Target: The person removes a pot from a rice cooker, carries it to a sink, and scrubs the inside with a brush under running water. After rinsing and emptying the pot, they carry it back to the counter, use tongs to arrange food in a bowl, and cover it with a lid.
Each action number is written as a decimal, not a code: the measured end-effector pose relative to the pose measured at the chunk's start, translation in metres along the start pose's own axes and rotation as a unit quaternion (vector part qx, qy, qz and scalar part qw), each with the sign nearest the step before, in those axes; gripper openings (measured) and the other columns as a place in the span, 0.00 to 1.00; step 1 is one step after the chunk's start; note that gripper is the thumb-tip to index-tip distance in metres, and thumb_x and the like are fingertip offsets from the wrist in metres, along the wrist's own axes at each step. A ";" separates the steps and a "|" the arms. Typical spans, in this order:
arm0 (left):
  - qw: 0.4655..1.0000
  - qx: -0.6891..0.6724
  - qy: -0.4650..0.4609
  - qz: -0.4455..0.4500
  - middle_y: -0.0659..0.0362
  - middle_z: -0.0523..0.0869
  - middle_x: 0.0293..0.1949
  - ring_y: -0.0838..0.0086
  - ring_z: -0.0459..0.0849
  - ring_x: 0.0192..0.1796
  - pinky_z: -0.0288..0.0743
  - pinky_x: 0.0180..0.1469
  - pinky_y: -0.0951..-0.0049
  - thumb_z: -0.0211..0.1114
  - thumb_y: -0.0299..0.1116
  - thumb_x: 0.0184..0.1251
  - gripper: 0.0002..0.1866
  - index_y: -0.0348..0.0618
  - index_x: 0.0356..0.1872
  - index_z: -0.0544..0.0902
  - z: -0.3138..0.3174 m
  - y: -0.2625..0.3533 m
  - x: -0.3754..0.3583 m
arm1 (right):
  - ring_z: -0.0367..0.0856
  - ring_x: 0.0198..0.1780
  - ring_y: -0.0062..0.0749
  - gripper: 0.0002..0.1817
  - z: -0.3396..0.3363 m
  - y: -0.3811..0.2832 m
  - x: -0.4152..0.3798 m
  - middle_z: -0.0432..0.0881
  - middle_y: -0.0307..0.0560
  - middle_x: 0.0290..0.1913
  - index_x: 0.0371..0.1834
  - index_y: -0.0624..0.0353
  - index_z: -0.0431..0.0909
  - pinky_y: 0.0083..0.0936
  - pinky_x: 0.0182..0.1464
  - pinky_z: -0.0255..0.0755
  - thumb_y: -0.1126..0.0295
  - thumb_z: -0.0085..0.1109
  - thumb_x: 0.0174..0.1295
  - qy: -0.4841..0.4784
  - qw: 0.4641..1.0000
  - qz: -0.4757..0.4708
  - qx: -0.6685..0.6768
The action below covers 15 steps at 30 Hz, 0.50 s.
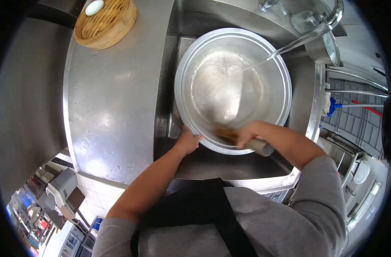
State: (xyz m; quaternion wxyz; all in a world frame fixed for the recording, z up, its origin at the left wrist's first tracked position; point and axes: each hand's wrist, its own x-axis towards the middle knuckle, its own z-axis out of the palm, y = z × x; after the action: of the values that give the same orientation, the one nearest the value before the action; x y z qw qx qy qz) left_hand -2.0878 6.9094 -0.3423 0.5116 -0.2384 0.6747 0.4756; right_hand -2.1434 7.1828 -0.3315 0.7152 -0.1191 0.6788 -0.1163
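A large round aluminium basin [276, 112] sits in the steel sink, and a stream of water [285, 48] runs into it from the tap [334, 18]. My left hand [188, 141] grips the basin's near-left rim, thumb toward the inside. My right hand [249, 132] is closed around a scrubbing brush [260, 146] with a thick tan handle. The brush's brown bristle end is smeared by motion against the near inner wall of the basin. Shallow water lies on the basin's bottom.
Left of the sink [172, 107] is a wet steel counter [114, 103]. A bamboo steamer [105, 25] with a white egg-shaped object [94, 7] on it stands at its far end. A metal pot [326, 49] and a glass jar [304, 21] stand by the tap. Wire racks [354, 120] are at right.
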 end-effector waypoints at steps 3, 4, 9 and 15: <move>1.000 -0.004 0.003 0.014 0.42 0.80 0.50 0.69 0.85 0.34 0.81 0.31 0.74 0.66 0.32 0.66 0.40 0.23 0.62 0.44 -0.002 0.007 -0.006 | 0.74 0.55 0.42 0.27 -0.068 -0.082 0.035 0.78 0.50 0.57 0.58 0.52 0.75 0.45 0.58 0.67 0.52 0.60 0.57 0.056 0.929 -0.122 0.346; 1.000 -0.012 0.016 0.021 0.39 0.79 0.51 0.66 0.86 0.36 0.83 0.34 0.72 0.67 0.30 0.65 0.33 0.22 0.56 0.53 -0.001 0.009 -0.009 | 0.79 0.41 0.33 0.21 -0.097 -0.067 0.095 0.81 0.45 0.40 0.48 0.53 0.77 0.40 0.46 0.76 0.51 0.58 0.59 0.199 0.800 -0.191 0.533; 1.000 0.001 0.014 0.016 0.37 0.76 0.54 0.64 0.86 0.41 0.84 0.35 0.73 0.67 0.30 0.65 0.33 0.21 0.56 0.53 -0.002 0.006 -0.007 | 0.81 0.51 0.41 0.20 -0.181 -0.074 0.052 0.81 0.52 0.50 0.52 0.59 0.75 0.40 0.55 0.75 0.56 0.54 0.63 0.282 0.440 -0.297 0.799; 1.000 0.002 0.000 0.012 0.38 0.76 0.55 0.63 0.85 0.44 0.84 0.36 0.74 0.68 0.29 0.64 0.35 0.21 0.58 0.52 -0.004 0.007 -0.006 | 0.69 0.64 0.39 0.46 -0.010 -0.041 0.038 0.73 0.54 0.65 0.76 0.48 0.55 0.39 0.63 0.64 0.60 0.65 0.51 -0.085 0.966 -0.073 0.232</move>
State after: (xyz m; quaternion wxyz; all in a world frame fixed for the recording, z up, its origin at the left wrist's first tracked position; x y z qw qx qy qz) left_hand -2.0926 6.9081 -0.3339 0.5064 -0.2295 0.6782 0.4805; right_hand -2.1512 7.1312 -0.3544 0.7678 -0.0080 0.5596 -0.3120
